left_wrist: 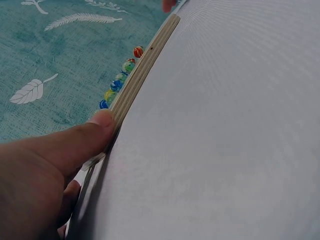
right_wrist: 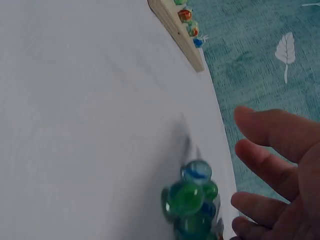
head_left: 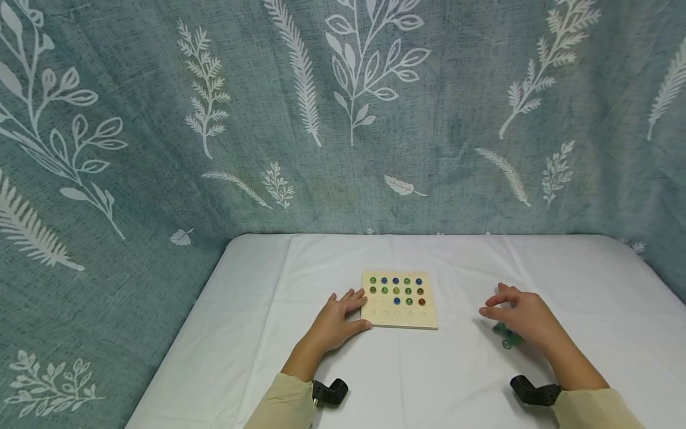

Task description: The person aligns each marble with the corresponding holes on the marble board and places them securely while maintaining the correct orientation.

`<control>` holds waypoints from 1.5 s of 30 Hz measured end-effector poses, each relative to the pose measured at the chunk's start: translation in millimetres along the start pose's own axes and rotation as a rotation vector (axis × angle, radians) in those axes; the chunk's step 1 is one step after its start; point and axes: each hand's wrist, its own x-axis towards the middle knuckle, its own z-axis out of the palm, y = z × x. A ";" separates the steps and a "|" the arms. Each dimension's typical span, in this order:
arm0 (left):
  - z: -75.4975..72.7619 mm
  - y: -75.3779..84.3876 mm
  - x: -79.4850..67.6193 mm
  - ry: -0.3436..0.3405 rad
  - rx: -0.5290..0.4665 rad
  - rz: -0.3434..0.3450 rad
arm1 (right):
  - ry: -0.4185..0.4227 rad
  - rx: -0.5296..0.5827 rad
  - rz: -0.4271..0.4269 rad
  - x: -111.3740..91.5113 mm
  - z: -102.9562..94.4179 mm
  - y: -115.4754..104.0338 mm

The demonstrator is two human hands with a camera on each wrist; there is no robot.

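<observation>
A pale wooden board (head_left: 404,320) with rows of round hollows lies mid-table. Glass marbles (head_left: 396,291) fill its two back rows; the third row has three at its right end, and the front row shows bare hollows. At the board's left side, my left hand (head_left: 339,320) touches the edge with outstretched fingers, its thumb (left_wrist: 97,127) against the front corner. To the right, my right hand (head_left: 522,313) hovers over a small cluster of green and blue marbles (right_wrist: 187,197). Its fingers are parted, and no marble shows between them. The hand partly covers the cluster in the head view.
A white cloth (head_left: 257,357) with fold lines covers the table. Behind the table hangs a green-blue curtain (head_left: 450,179) with a white leaf print. Each wrist wears a black camera mount, one at the left cuff (head_left: 330,392) and one at the right (head_left: 535,392).
</observation>
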 end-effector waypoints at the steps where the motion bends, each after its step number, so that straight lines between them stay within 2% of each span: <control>1: -0.1 -0.3 -0.2 0.000 0.001 0.002 | -0.011 -0.005 -0.005 -0.9 -1.0 2.1; 11: 0.6 -3.0 0.0 0.002 0.016 0.006 | -0.108 0.008 -0.068 -6.4 -4.4 17.1; 22: 0.8 -2.7 -1.6 0.000 0.008 -0.001 | -0.072 0.017 -0.116 -8.1 -0.9 23.4; 37: 1.2 -4.0 0.5 0.006 0.013 0.016 | -0.011 -0.078 -0.162 -10.1 3.0 27.5; 45: 0.7 -1.6 0.5 0.004 0.007 0.005 | -0.031 -0.030 -0.182 -13.8 0.8 29.0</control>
